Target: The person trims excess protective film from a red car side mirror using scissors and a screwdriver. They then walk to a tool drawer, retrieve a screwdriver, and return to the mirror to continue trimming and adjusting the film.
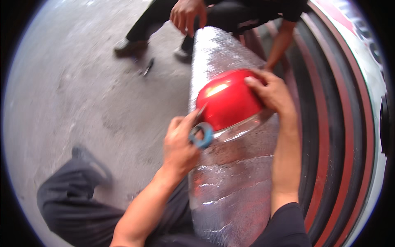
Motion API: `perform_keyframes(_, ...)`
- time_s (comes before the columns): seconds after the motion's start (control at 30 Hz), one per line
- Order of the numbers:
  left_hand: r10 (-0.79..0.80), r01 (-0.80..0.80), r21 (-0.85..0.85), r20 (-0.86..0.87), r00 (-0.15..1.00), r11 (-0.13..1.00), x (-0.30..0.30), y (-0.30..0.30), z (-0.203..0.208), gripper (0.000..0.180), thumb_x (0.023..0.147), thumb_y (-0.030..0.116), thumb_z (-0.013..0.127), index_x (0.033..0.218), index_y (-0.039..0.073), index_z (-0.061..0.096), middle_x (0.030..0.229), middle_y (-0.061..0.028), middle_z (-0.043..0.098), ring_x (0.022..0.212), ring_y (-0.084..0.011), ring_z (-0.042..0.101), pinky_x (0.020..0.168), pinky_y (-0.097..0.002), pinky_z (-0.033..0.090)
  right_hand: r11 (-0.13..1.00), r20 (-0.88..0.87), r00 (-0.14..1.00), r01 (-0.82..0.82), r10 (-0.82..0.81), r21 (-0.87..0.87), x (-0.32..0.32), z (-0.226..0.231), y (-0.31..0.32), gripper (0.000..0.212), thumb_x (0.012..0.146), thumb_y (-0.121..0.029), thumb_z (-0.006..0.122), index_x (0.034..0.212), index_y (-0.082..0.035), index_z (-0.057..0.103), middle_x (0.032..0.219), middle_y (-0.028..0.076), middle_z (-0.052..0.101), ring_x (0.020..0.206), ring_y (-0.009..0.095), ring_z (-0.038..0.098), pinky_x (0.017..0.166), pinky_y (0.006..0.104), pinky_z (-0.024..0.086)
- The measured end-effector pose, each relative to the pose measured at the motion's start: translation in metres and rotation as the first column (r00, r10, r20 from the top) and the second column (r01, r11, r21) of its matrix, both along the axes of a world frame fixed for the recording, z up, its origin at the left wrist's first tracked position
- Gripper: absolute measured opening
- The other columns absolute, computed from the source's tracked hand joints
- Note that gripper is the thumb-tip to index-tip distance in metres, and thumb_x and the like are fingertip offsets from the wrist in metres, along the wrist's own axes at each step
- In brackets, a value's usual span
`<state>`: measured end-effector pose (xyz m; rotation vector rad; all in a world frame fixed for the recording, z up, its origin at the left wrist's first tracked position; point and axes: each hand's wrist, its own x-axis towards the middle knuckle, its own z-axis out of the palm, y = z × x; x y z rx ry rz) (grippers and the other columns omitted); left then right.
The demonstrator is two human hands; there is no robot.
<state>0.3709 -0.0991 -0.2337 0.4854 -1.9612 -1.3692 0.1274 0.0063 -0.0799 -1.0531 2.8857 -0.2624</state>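
Note:
A glossy red rounded shell (230,99), like a car mirror cover, is held above a long surface covered in silver foil (234,185). Along its lower edge runs a pale, shiny rim. My right hand (269,90) grips the shell's right side, thumb on top and the other fingers mostly hidden behind. At its lower left, my left hand (181,140) is closed around a blue ring-shaped item (201,135), possibly a tape roll or a tool's handle. A thin pointed piece sticks up from these fingers beside the shell. Blur hides whether it touches.
Across from me sits another person in dark clothes, one hand (188,16) hanging over the foil's far end and the other arm (282,45) reaching down. A small dark tool (149,66) lies on the concrete floor (103,94). Red and black curved strips (329,123) line the right.

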Motion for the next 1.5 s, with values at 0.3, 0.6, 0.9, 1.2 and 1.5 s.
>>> perform_keyframes(0.3,0.028,0.013,0.221,-0.181,0.983,0.975,-0.003,0.014,-0.015,0.039,0.097,-0.003,0.047,0.135,-0.006,0.054,0.131,-0.0187,0.066,0.124,-0.0267,0.062,0.108,-0.0398,0.047,0.656,0.128,0.960,0.263,-0.247,-0.707,-0.030,0.004,0.114,0.044,0.106,-0.031,0.055,0.126,0.006,0.068,0.120,0.016,0.071,0.116,0.022,0.064,0.104,0.0320,0.046)
perform_keyframes(0.6,0.019,0.086,0.493,-0.205,0.978,0.866,-0.015,0.032,-0.015,0.035,0.098,-0.002,0.045,0.131,-0.009,0.055,0.128,-0.0229,0.068,0.121,-0.0278,0.066,0.105,-0.0372,0.049,0.789,-0.201,0.956,0.046,-0.212,-0.612,0.002,-0.033,0.090,0.046,0.098,-0.041,0.066,0.123,-0.002,0.071,0.130,0.019,0.063,0.131,0.039,0.052,0.112,0.0482,0.038)
perform_keyframes(0.9,-0.069,0.053,-0.213,-0.069,0.995,0.976,0.028,0.009,-0.011,0.045,0.088,-0.007,0.059,0.133,-0.003,0.059,0.108,-0.0186,0.071,0.087,-0.0273,0.069,0.084,-0.0396,0.055,0.917,-0.615,0.789,-0.245,0.000,-0.314,0.059,-0.048,0.043,0.058,0.088,-0.048,0.075,0.127,-0.006,0.069,0.139,0.018,0.058,0.137,0.041,0.045,0.116,0.0553,0.030)
perform_keyframes(1.2,-0.136,0.151,-0.103,0.145,0.980,0.983,0.039,0.017,0.008,0.049,0.075,-0.002,0.070,0.123,0.006,0.069,0.089,-0.0118,0.064,0.083,-0.0307,0.062,0.075,-0.0415,0.052,0.730,-0.429,0.897,-0.222,-0.107,-0.647,0.067,-0.094,0.053,0.048,0.092,-0.027,0.063,0.134,-0.004,0.065,0.150,0.017,0.052,0.150,0.043,0.030,0.125,0.0567,0.017)
perform_keyframes(1.5,-0.219,0.246,-0.106,0.222,0.950,0.963,0.032,-0.008,0.012,0.042,0.079,0.001,0.071,0.120,0.006,0.071,0.091,-0.0131,0.065,0.086,-0.0313,0.063,0.077,-0.0419,0.052,0.731,-0.438,0.887,-0.200,-0.147,-0.652,0.074,-0.095,0.054,0.049,0.091,-0.027,0.062,0.133,-0.003,0.066,0.149,0.016,0.055,0.150,0.041,0.031,0.125,0.0556,0.017)
